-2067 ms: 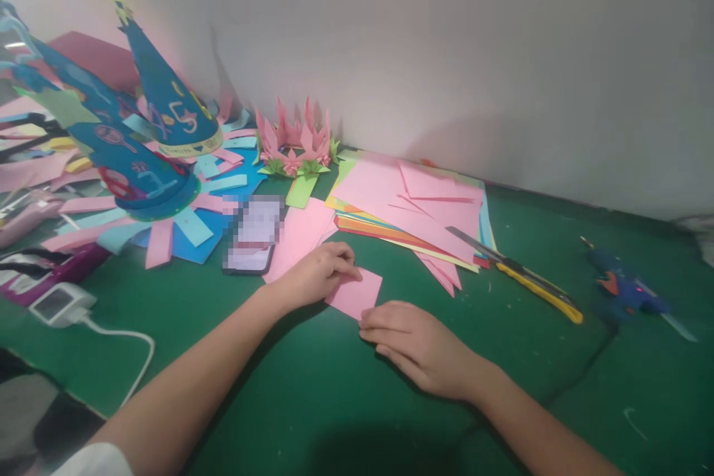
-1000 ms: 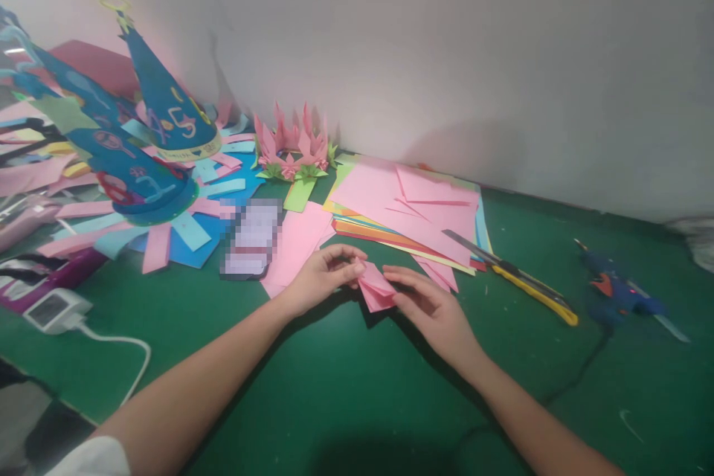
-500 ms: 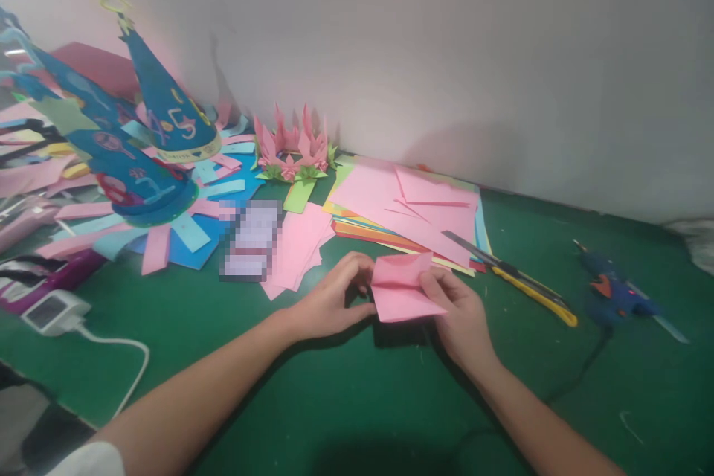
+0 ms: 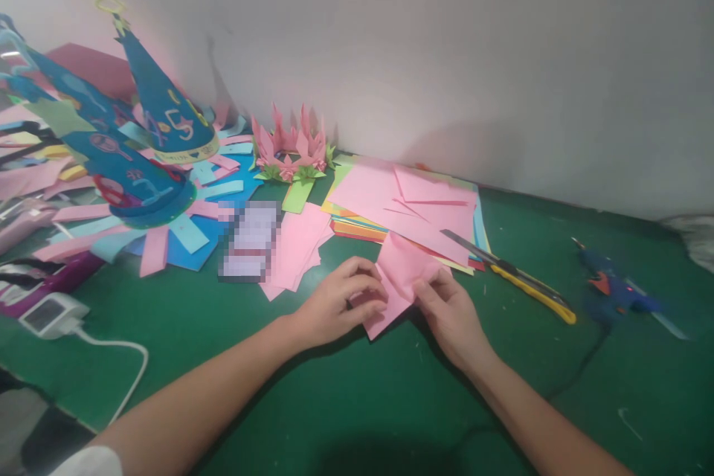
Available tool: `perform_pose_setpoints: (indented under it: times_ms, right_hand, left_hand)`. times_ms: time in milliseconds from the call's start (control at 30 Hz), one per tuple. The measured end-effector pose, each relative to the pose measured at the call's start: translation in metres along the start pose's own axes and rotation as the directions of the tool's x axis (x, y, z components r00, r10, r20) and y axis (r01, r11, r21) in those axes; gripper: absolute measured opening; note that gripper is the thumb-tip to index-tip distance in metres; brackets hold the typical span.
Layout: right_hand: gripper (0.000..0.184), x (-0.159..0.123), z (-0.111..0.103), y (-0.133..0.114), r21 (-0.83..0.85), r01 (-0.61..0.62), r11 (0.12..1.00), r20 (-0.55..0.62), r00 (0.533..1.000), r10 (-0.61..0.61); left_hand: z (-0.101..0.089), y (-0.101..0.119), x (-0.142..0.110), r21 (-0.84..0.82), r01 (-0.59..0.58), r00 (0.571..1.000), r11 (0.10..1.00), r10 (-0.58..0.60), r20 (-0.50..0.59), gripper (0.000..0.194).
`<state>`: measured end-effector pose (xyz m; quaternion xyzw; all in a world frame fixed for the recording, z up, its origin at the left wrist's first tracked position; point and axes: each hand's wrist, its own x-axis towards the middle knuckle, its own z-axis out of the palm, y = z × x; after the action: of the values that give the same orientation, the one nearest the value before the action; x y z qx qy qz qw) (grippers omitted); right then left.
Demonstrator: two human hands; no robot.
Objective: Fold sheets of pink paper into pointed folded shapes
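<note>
Both hands hold one small pink paper (image 4: pixel 402 271) just above the green table (image 4: pixel 312 394). My left hand (image 4: pixel 340 303) is curled round the paper's left part, fingers closed on it. My right hand (image 4: pixel 451 312) pinches its right edge between thumb and fingers. The paper is partly unfolded and tilted, one corner pointing down to the table. Small pink paper pieces (image 4: pixel 298 244) lie just beyond my left hand.
A stack of coloured sheets (image 4: pixel 407 204) lies ahead, with a yellow utility knife (image 4: pixel 521 275) at its right edge. A blue glue gun (image 4: pixel 619 284) lies far right. A phone (image 4: pixel 248 242), blue paper cones (image 4: pixel 161 115), a pink paper crown (image 4: pixel 287 145) and a white charger (image 4: pixel 47 314) are on the left.
The pink paper was lying flat under both hands, then was lifted, opened out and turned. Now it sits tilted between both hands, slightly farther from me.
</note>
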<state>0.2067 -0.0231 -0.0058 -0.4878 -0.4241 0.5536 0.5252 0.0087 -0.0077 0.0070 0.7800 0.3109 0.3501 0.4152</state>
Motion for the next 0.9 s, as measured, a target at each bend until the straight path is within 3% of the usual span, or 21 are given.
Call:
perform_pose_setpoints:
  times_ms: [133, 267, 367, 500, 633, 733, 833, 900]
  right_hand:
    - [0.034, -0.006, 0.003, -0.003, 0.162, -0.181, 0.97, 0.204, 0.968, 0.147]
    - [0.037, -0.012, 0.003, -0.001, 0.167, -0.221, 0.961, 0.35, 0.924, 0.152]
    - [0.036, -0.013, 0.003, -0.002, 0.172, -0.231, 0.958, 0.374, 0.915, 0.153]
    - [0.037, -0.01, 0.003, -0.007, 0.181, -0.243, 0.953, 0.266, 0.945, 0.191]
    - [0.037, -0.001, -0.002, -0.01, 0.171, -0.143, 0.975, 0.01, 0.99, 0.143]
    - [0.033, 0.005, -0.009, -0.011, 0.06, -0.129, 0.99, -0.167, 0.976, 0.138]
    - [0.041, 0.008, -0.012, -0.01, -0.146, -0.107, 0.983, -0.179, 0.981, 0.08]
    - [0.049, 0.009, -0.013, -0.007, -0.244, -0.046, 0.969, -0.122, 0.992, 0.016]
  left_hand:
    - [0.013, 0.003, -0.005, -0.134, 0.114, 0.993, 0.984, -0.113, 0.015, 0.031]
    - [0.022, 0.011, -0.007, -0.423, 0.164, 0.986, 0.891, -0.163, 0.039, 0.06]
    - [0.021, 0.016, -0.006, -0.549, 0.263, 0.961, 0.794, -0.267, 0.074, 0.056]
    - [0.011, 0.01, -0.004, -0.62, 0.326, 0.912, 0.714, -0.409, 0.009, 0.044]
    - [0.0, -0.005, -0.003, -0.637, 0.385, 0.859, 0.668, -0.512, -0.018, 0.033]
    - [0.0, -0.011, -0.001, -0.67, 0.35, 0.89, 0.655, -0.456, 0.019, 0.045]
    - [0.002, -0.014, 0.0, -0.548, 0.288, 0.919, 0.785, -0.388, -0.072, 0.062]
    - [0.003, -0.016, 0.0, -0.292, 0.225, 0.93, 0.93, -0.294, -0.22, 0.068]
